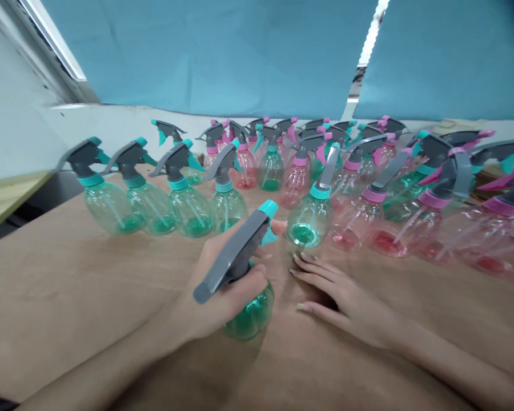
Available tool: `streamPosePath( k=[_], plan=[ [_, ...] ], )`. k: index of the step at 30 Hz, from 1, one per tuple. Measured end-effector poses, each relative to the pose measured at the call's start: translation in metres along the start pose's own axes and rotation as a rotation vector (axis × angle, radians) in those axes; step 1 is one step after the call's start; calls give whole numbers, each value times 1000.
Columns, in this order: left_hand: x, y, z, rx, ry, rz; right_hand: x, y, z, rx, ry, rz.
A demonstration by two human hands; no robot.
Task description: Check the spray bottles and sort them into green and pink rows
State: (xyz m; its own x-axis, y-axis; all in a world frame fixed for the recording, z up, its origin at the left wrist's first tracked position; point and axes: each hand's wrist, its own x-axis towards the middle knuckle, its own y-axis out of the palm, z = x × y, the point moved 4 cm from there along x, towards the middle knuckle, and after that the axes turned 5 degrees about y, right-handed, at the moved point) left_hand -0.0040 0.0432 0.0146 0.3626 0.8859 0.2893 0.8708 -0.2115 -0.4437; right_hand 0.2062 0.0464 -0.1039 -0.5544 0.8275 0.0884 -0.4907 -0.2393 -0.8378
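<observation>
My left hand [223,285] is wrapped round the neck of a green spray bottle [252,314] with a grey trigger head and a teal nozzle. Its nozzle points up and to the right. To the right, my right hand [346,297] rests low over the table with fingers apart and nothing in it. Just beyond those fingertips stands another green spray bottle [310,220] with a teal collar. Four-bottle depth aside, several green spray bottles [191,211] line up behind my left hand. My left palm is hidden from view.
Pink spray bottles [389,228] crowd the right side, with more pink and green ones mixed behind. All stand on a brown table [68,285]. A blue covering [240,57] hangs at the back, above a white ledge. A wooden surface [12,194] shows at far left.
</observation>
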Motion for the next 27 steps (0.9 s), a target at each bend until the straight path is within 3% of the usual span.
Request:
streamPosePath(
  k=[11, 14, 19, 27],
  plan=[
    [-1, 1, 7, 45, -33, -11, 1, 0, 0, 2, -15, -7],
    [2, -1, 8, 41, 9, -8, 1, -1, 1, 3, -16, -6],
    [6, 1, 9, -20, 99, 99, 1, -1, 1, -17, -5, 8],
    [6, 1, 9, -10, 153, 103, 1, 0, 1, -26, -4, 9]
  ],
)
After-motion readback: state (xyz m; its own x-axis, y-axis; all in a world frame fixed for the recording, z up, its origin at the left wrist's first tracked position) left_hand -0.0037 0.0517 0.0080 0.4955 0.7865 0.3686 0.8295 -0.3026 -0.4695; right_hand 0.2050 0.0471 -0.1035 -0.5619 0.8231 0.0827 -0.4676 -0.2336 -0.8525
